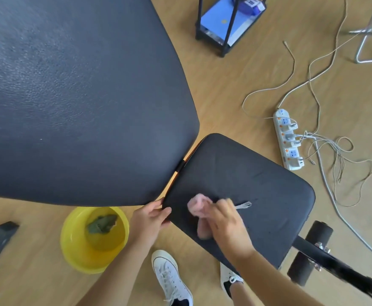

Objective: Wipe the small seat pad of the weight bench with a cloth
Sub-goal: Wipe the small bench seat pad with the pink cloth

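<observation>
The small black seat pad (253,184) of the weight bench lies at the lower middle, beside the large black back pad (76,96). My right hand (227,224) presses a crumpled pink cloth (197,206) onto the near left part of the seat pad; the hand and cloth are motion-blurred. My left hand (150,219) grips the seat pad's near left corner, thumb on top. A small silvery thing (244,205) lies on the pad just right of my right hand.
A yellow basin (74,250) with water and a green cloth (102,224) stands on the wooden floor at lower left. A white power strip (287,140) with tangled cables lies to the right. Black foam rollers (319,233) and my white shoes (169,279) are near.
</observation>
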